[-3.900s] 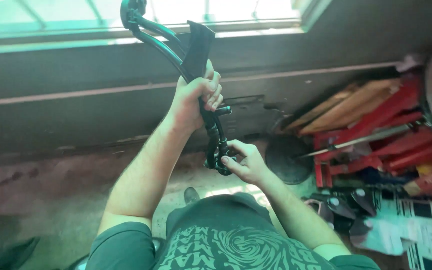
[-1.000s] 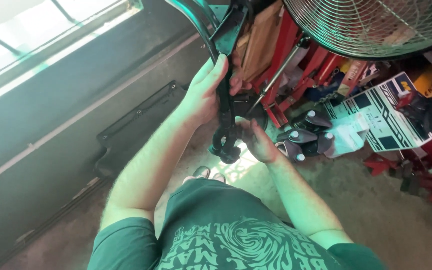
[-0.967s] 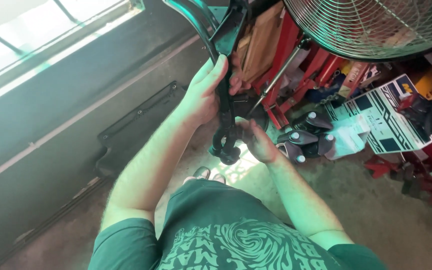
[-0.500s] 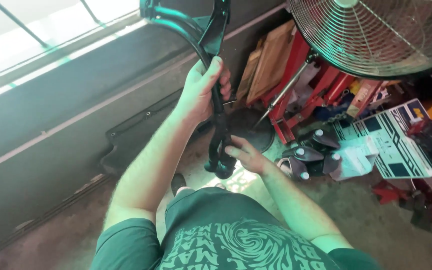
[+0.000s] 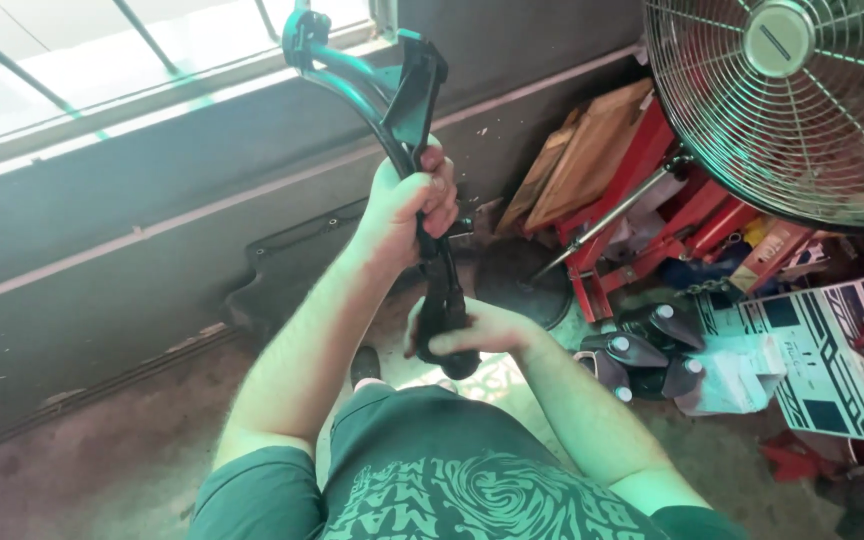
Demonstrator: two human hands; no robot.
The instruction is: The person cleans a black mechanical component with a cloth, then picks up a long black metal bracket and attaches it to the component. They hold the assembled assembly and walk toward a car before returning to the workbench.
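Upright: long black curved metal bar (image 5: 422, 200), clenched midway by left hand (image 5: 407, 205), lower end wrapped by right hand (image 5: 472, 330), beside round wire-caged fan (image 5: 792, 100).

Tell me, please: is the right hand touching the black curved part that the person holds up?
Touching. The head view shows the right hand wrapped around the lower end of the black curved part, with no gap; the left hand grips it higher.
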